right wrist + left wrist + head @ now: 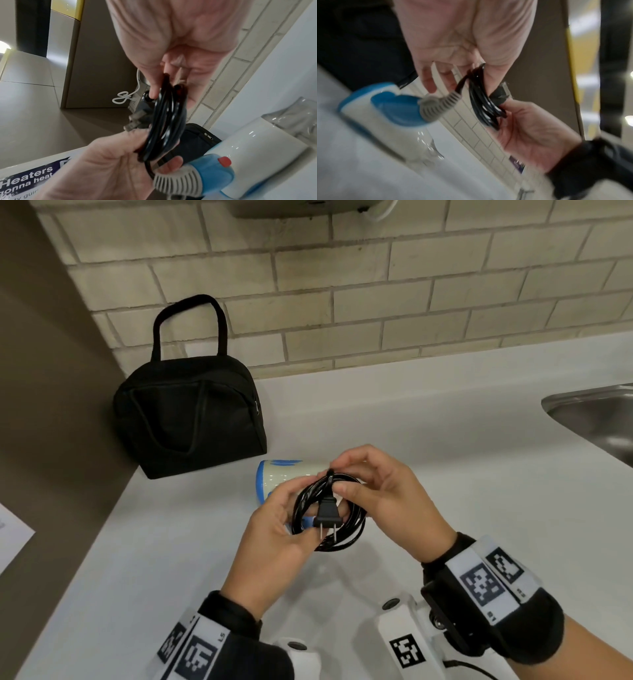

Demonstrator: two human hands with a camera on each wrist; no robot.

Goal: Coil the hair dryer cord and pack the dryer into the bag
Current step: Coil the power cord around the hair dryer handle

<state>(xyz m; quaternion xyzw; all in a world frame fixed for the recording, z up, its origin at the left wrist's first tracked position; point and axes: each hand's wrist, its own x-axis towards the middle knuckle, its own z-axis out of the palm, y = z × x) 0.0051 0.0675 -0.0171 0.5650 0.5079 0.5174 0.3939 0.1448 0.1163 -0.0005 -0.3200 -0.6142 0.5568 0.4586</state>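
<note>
The black cord (352, 529) is wound into a small coil, held above the counter by both hands. My left hand (298, 511) pinches the coil's left side, thumb near the plug (327, 510), whose prongs point toward me. My right hand (339, 479) pinches the top of the coil between thumb and fingers. The white and blue hair dryer (277, 477) lies on the counter just behind the hands, mostly hidden by them. The black bag (191, 412) stands upright at the back left, handle up. The wrist views show the coil (484, 102) (164, 121) and the dryer (382, 112) (248, 155).
A white counter (445, 440) runs along a tiled wall. A steel sink (596, 412) sits at the far right. A brown side wall bounds the counter on the left, right beside the bag. A printed paper (13, 529) lies at the left edge.
</note>
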